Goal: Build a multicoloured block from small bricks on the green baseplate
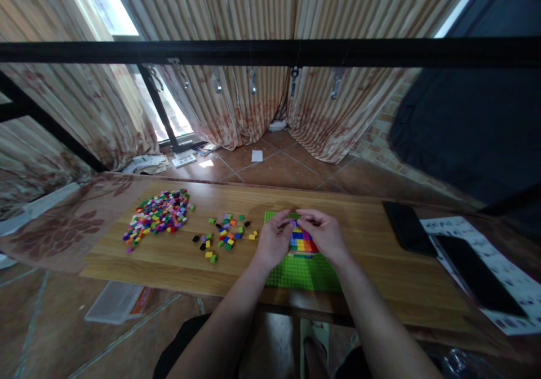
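A block of building bricks [301, 242], in rows of blue, red, yellow and other colours, stands on a green baseplate [302, 277]. My left hand [274, 237] is at its left side, fingers curled and thumb toward the far edge. Over the far right part of the block, my right hand [323, 231] is closed, its fingertips against the bricks. The fingertips of both hands nearly meet at the far edge. Whatever small piece my left fingers pinch is hidden. Left of the baseplate, loose bricks [229, 236] lie scattered on the wooden table [169, 261].
A large heap of mixed bricks [158, 213] covers the table's left end. On the right lie a black phone-like slab [408, 228], a printed sheet [513, 266] and another dark device [479, 275]. A black metal bar [270, 53] crosses beyond the table. Below left is a clear plastic lid [112, 302].
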The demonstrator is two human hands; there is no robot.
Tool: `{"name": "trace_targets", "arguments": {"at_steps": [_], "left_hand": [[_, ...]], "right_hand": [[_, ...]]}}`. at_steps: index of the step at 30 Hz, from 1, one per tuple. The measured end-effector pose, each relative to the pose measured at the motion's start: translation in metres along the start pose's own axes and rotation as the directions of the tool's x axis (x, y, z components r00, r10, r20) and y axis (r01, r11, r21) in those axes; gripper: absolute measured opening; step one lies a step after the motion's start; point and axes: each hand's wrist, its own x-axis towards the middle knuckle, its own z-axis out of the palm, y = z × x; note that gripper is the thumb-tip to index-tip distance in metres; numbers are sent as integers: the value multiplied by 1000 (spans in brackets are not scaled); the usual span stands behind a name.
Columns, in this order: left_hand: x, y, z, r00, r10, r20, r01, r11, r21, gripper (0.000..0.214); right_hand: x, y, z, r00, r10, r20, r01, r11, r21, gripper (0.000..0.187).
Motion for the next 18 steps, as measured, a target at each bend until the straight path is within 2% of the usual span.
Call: {"name": "trace_targets", "arguments": {"at_steps": [11,14,18], "left_hand": [[-2,0,2,999,40,-26,-40,999,29,32],[-2,-1,2,999,31,-40,-31,999,17,32],[-1,-2,0,998,36,-42,-35,999,20,34]], "right_hand": [[4,-3,1,999,-19,31,21,999,-44,19],[0,-1,2,999,39,-14,-38,999,36,22],[-5,-1,2,984,162,-69,-147,971,188,37]]}}
